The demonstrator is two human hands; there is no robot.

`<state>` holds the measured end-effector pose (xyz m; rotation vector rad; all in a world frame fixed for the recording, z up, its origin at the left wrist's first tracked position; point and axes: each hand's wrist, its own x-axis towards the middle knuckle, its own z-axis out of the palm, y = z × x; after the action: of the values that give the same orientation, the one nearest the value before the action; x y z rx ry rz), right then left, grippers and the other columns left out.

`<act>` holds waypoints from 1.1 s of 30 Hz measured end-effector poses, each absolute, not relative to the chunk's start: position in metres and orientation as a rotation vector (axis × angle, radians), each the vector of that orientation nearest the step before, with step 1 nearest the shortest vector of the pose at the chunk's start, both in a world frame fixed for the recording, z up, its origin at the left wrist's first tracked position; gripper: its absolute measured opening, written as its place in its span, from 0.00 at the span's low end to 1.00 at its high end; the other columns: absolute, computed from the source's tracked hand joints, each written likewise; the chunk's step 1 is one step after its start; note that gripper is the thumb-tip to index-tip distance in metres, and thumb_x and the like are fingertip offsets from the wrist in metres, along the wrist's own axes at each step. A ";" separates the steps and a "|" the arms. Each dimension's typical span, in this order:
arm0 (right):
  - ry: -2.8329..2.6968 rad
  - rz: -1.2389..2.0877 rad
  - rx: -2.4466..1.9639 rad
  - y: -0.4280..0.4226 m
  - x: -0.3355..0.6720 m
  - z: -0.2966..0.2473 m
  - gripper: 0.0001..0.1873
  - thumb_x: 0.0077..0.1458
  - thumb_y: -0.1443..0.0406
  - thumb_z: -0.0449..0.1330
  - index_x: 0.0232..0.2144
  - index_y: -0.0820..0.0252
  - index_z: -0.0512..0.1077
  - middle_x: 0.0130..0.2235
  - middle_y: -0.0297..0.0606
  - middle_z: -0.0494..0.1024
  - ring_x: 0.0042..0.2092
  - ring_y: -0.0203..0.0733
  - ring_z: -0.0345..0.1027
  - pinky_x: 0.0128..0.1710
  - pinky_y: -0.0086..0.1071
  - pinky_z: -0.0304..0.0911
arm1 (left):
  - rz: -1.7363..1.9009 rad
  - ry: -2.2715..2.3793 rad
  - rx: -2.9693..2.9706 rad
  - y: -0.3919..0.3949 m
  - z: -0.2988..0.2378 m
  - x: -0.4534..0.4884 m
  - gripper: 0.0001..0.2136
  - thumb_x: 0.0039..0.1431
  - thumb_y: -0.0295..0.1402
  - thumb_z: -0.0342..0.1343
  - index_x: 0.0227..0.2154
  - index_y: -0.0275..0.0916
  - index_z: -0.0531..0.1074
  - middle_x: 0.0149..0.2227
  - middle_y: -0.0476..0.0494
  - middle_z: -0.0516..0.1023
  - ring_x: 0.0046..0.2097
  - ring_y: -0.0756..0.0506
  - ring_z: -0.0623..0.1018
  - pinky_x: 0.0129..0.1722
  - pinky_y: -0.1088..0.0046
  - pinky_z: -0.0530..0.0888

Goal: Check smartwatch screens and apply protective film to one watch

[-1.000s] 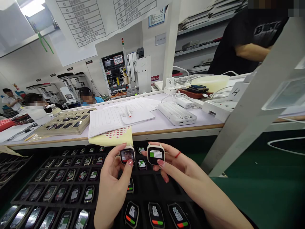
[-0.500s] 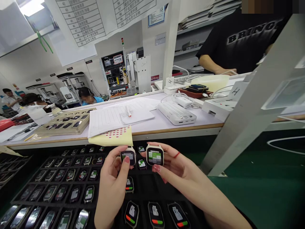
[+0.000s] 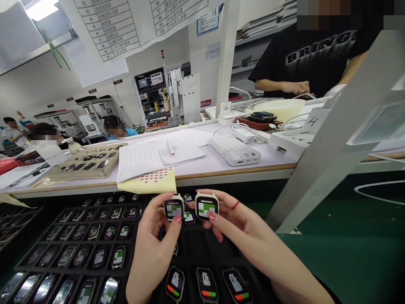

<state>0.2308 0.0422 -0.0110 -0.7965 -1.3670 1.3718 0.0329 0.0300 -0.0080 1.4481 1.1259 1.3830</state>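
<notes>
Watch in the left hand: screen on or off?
On. The watch pinched in the left hand shows a lit display with green and white blocks.

— What have you got in each hand?

— My left hand [image 3: 155,247] pinches a small watch body [image 3: 174,208] between thumb and fingertips, its screen lit green and white and facing me. My right hand [image 3: 236,221] holds a second watch body [image 3: 206,206] the same way, just beside the first, the two nearly level.

— And under them?

— A black tray [image 3: 44,236] of compartments, most holding a watch body with its screen lit. Those in the nearest row [image 3: 207,287] show red and green bars.

— Beyond the tray?

— The counter [image 3: 221,169], with a yellow sheet [image 3: 148,182] of red dots hanging over its edge, printed forms [image 3: 142,158], a pen [image 3: 171,147] and a white charging block [image 3: 236,150]. A person in a black shirt [image 3: 316,59] stands behind it.
</notes>
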 end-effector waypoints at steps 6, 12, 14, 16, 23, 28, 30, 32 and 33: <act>-1.336 1.370 -0.796 0.042 0.227 -0.007 0.26 0.63 0.50 0.65 0.58 0.51 0.67 0.42 0.36 0.73 0.35 0.36 0.66 0.30 0.25 0.66 | 1.438 1.100 1.430 0.033 -0.010 0.034 0.18 0.63 0.42 0.61 0.54 0.51 0.69 0.52 0.50 0.76 0.52 0.50 0.76 0.49 0.78 0.74; -1.398 1.306 -1.007 0.037 0.232 -0.018 0.33 0.62 0.45 0.61 0.63 0.52 0.62 0.41 0.37 0.74 0.35 0.38 0.69 0.29 0.27 0.66 | 1.489 1.136 1.378 0.032 -0.006 0.030 0.16 0.61 0.42 0.62 0.50 0.46 0.72 0.47 0.48 0.77 0.48 0.50 0.77 0.45 0.77 0.74; -1.439 1.239 -1.120 0.036 0.233 -0.030 0.32 0.62 0.44 0.60 0.61 0.53 0.67 0.38 0.36 0.75 0.34 0.39 0.69 0.29 0.28 0.66 | 1.493 1.140 1.374 0.033 -0.006 0.027 0.16 0.61 0.42 0.62 0.50 0.46 0.72 0.47 0.47 0.77 0.48 0.49 0.76 0.46 0.77 0.73; -1.498 1.158 -1.208 0.038 0.236 -0.048 0.30 0.62 0.43 0.59 0.57 0.54 0.71 0.37 0.37 0.76 0.33 0.41 0.69 0.29 0.31 0.67 | 1.479 1.122 1.377 0.034 -0.007 0.023 0.17 0.61 0.42 0.62 0.52 0.46 0.72 0.48 0.47 0.76 0.50 0.49 0.76 0.48 0.76 0.73; -1.809 0.765 -1.471 0.055 0.249 -0.115 0.26 0.63 0.47 0.53 0.51 0.58 0.75 0.34 0.40 0.80 0.36 0.53 0.76 0.37 0.42 0.73 | 1.400 0.971 1.331 0.031 -0.003 0.021 0.23 0.62 0.36 0.61 0.59 0.52 0.66 0.53 0.49 0.74 0.50 0.51 0.75 0.48 0.78 0.72; -1.880 0.444 -1.399 0.059 0.250 -0.110 0.22 0.63 0.51 0.51 0.42 0.59 0.77 0.47 0.50 0.78 0.50 0.61 0.73 0.53 0.56 0.67 | 1.309 0.946 1.300 0.029 -0.002 0.024 0.28 0.62 0.34 0.61 0.63 0.53 0.61 0.56 0.48 0.74 0.53 0.49 0.75 0.50 0.75 0.72; -1.797 0.385 -1.356 0.053 0.246 -0.087 0.21 0.65 0.51 0.51 0.47 0.58 0.76 0.49 0.48 0.78 0.51 0.58 0.72 0.52 0.53 0.68 | 1.299 0.939 1.301 0.028 -0.003 0.025 0.28 0.62 0.34 0.61 0.64 0.54 0.61 0.58 0.47 0.73 0.55 0.48 0.75 0.50 0.74 0.72; -1.724 0.469 -1.326 0.042 0.239 -0.056 0.20 0.66 0.51 0.53 0.50 0.54 0.75 0.48 0.43 0.79 0.45 0.51 0.75 0.46 0.44 0.73 | 1.296 0.934 1.304 0.027 -0.003 0.027 0.28 0.62 0.34 0.61 0.63 0.54 0.62 0.58 0.48 0.73 0.56 0.47 0.75 0.49 0.74 0.73; -1.692 0.500 -1.303 0.036 0.235 -0.040 0.19 0.66 0.51 0.54 0.50 0.53 0.75 0.47 0.40 0.79 0.43 0.49 0.75 0.42 0.40 0.73 | 1.292 0.934 1.308 0.026 -0.003 0.028 0.28 0.61 0.34 0.61 0.63 0.55 0.62 0.58 0.49 0.73 0.55 0.47 0.75 0.49 0.74 0.73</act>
<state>0.2346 0.0362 -0.0402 -1.3025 -1.6924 0.5004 0.0277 0.0264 -0.0029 1.3083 0.9339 1.2916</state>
